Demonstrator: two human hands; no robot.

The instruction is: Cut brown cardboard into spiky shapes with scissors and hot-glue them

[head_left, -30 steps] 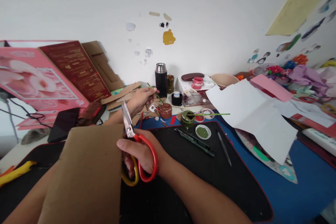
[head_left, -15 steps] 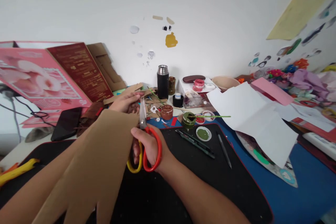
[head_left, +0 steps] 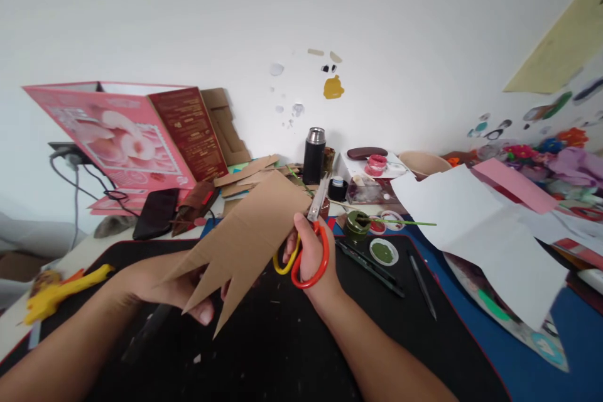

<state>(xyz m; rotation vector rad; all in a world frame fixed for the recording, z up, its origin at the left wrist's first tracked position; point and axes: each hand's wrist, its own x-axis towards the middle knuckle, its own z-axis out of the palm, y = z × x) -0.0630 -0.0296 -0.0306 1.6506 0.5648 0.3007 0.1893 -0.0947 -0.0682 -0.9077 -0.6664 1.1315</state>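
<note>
A brown cardboard piece [head_left: 257, 220] with a zigzag cut end is tilted above the black mat, points toward me. My left hand [head_left: 176, 289] is at the pointed end, mostly behind the cardboard; its thumb shows below the points and the other fingers are largely hidden. My right hand [head_left: 313, 254] is closed round the red and yellow handles of a pair of scissors [head_left: 324, 259], whose blades point up and away and look closed. The cardboard's right edge lies against that hand's fingers.
Cardboard scraps [head_left: 249, 173], a black thermos [head_left: 314, 157] and an open green paint jar [head_left: 358, 226] with a brush across it stand behind. A paint-filled lid [head_left: 384, 252] and pens [head_left: 370, 267] lie right. A phone [head_left: 156, 213] and yellow tool [head_left: 66, 292] are left.
My left hand has come back from the scrap pile to the cardboard's pointed end. The cardboard has swung up and away from me. The scissors stay in my right hand; the view has shifted left.
</note>
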